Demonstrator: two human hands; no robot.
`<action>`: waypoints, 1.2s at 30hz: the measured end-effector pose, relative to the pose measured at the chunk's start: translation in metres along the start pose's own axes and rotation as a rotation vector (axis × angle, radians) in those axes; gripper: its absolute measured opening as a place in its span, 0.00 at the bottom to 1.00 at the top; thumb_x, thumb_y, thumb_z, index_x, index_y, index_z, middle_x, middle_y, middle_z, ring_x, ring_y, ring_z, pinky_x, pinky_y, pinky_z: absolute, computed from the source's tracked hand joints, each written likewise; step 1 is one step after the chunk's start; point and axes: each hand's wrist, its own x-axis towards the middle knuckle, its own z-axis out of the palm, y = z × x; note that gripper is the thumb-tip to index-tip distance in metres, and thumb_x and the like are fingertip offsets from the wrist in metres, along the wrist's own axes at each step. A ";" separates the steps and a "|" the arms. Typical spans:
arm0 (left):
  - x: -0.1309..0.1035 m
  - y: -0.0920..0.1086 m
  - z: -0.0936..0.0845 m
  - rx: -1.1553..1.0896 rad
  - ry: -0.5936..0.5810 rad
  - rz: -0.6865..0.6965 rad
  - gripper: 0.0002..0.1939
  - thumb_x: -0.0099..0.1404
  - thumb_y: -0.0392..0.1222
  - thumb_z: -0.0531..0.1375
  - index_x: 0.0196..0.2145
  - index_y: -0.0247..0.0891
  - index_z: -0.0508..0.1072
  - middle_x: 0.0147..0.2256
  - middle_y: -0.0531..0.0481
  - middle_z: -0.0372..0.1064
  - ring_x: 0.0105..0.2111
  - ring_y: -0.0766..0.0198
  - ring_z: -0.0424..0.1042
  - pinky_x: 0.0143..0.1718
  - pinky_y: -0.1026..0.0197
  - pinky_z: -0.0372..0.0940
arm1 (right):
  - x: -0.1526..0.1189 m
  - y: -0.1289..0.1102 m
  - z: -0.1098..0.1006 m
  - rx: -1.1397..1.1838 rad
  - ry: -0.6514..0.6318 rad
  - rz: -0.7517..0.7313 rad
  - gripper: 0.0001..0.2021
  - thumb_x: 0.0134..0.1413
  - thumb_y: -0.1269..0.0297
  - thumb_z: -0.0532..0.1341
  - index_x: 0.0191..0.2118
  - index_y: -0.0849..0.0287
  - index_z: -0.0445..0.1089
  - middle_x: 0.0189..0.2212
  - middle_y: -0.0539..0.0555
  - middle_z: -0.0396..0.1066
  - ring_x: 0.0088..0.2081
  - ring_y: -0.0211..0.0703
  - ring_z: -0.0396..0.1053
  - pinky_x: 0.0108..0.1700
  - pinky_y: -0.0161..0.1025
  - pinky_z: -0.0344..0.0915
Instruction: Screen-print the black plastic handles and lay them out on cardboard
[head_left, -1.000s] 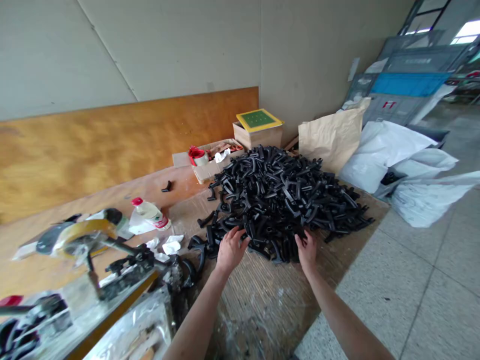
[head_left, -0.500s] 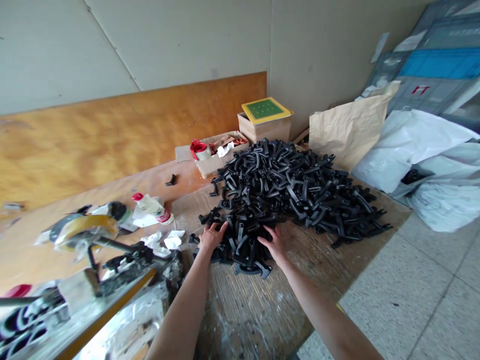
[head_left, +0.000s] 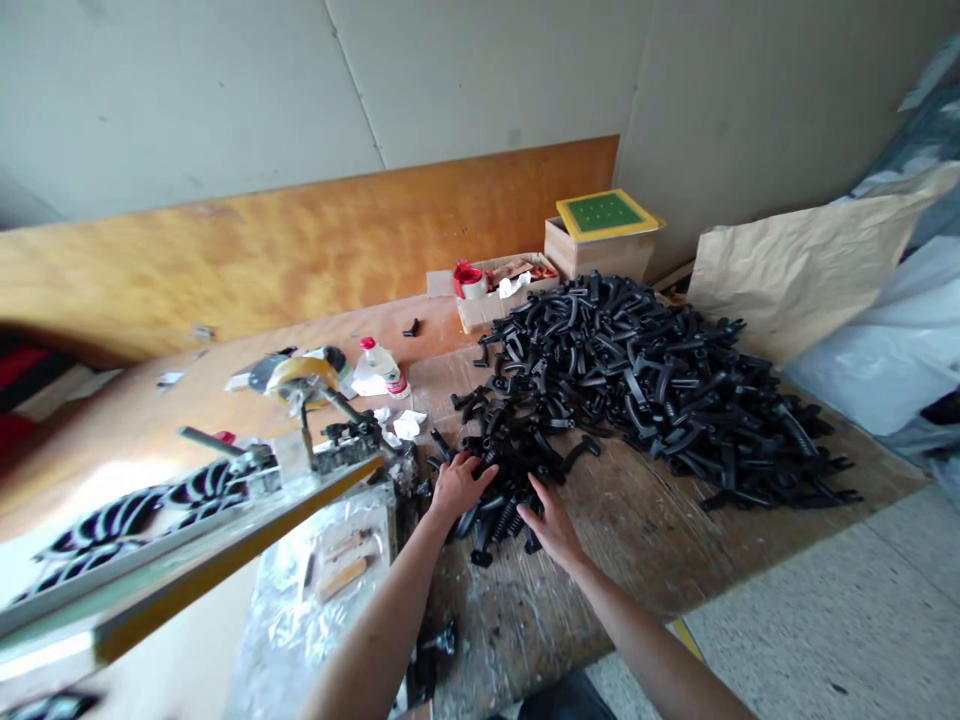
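Observation:
Both my hands rest against a small heap of black curved plastic parts (head_left: 501, 470) at the near end of the bench. My left hand (head_left: 461, 485) lies on the heap's left side, fingers spread over the parts. On the right side, my right hand (head_left: 553, 525) touches the heap with thumb and fingers apart. Neither hand is closed round a single part. Some fingertips are hidden among the parts. Behind and to the right lies a much larger pile of the same black parts (head_left: 637, 370). One loose part (head_left: 582, 450) sits between heap and pile.
To the left stands a metal fixture with a yellow-edged bar (head_left: 247, 560), beside several black arched pieces (head_left: 112, 520). A red-capped bottle (head_left: 384, 368), a tape roll (head_left: 471, 280) in an open carton and a box with a green panel (head_left: 606, 212) are farther back. Paper sacking (head_left: 810, 265) stands right.
My view has swung left, showing more of the fixture. My hands and the small heap have shifted away from the big pile, leaving a wider gap and one loose part there.

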 end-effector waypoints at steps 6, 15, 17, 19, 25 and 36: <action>-0.052 -0.012 -0.023 -0.090 0.130 0.142 0.21 0.67 0.50 0.57 0.55 0.42 0.72 0.62 0.44 0.63 0.61 0.57 0.63 0.65 0.53 0.51 | 0.007 -0.001 -0.033 -0.079 0.047 0.016 0.25 0.59 0.53 0.51 0.58 0.57 0.68 0.52 0.59 0.73 0.49 0.52 0.72 0.53 0.50 0.66; -0.215 -0.128 -0.071 -0.385 0.230 0.137 0.15 0.69 0.47 0.54 0.45 0.42 0.77 0.55 0.45 0.71 0.53 0.58 0.72 0.56 0.54 0.66 | -0.030 -0.118 0.087 -0.190 -0.062 -0.421 0.15 0.61 0.63 0.56 0.52 0.58 0.66 0.46 0.60 0.73 0.49 0.50 0.70 0.52 0.48 0.67; -0.253 -0.171 -0.073 -0.394 0.226 0.113 0.14 0.69 0.47 0.54 0.43 0.43 0.78 0.52 0.45 0.73 0.50 0.58 0.74 0.54 0.54 0.67 | -0.041 -0.149 0.144 -0.261 -0.195 -0.566 0.12 0.59 0.69 0.59 0.48 0.56 0.70 0.44 0.57 0.72 0.48 0.48 0.69 0.53 0.48 0.66; -0.285 -0.215 -0.073 -0.400 0.217 0.053 0.14 0.69 0.47 0.53 0.42 0.44 0.78 0.51 0.47 0.74 0.47 0.58 0.76 0.51 0.54 0.69 | -0.047 -0.171 0.196 -0.313 -0.257 -0.674 0.12 0.58 0.73 0.60 0.47 0.56 0.73 0.43 0.56 0.71 0.48 0.47 0.68 0.53 0.47 0.66; -0.346 -0.312 -0.065 -0.531 0.194 -0.191 0.17 0.67 0.53 0.53 0.40 0.44 0.78 0.49 0.47 0.76 0.45 0.56 0.77 0.47 0.55 0.71 | -0.047 -0.186 0.267 -0.497 -0.244 -0.748 0.13 0.57 0.73 0.62 0.48 0.57 0.75 0.39 0.56 0.70 0.45 0.48 0.65 0.50 0.46 0.67; -0.302 -0.295 -0.148 -1.048 0.664 -0.356 0.27 0.62 0.61 0.58 0.50 0.39 0.73 0.40 0.45 0.76 0.40 0.58 0.75 0.43 0.56 0.71 | -0.041 -0.202 0.272 -0.736 -0.460 -0.931 0.27 0.62 0.52 0.58 0.65 0.53 0.59 0.65 0.56 0.57 0.67 0.51 0.51 0.66 0.52 0.49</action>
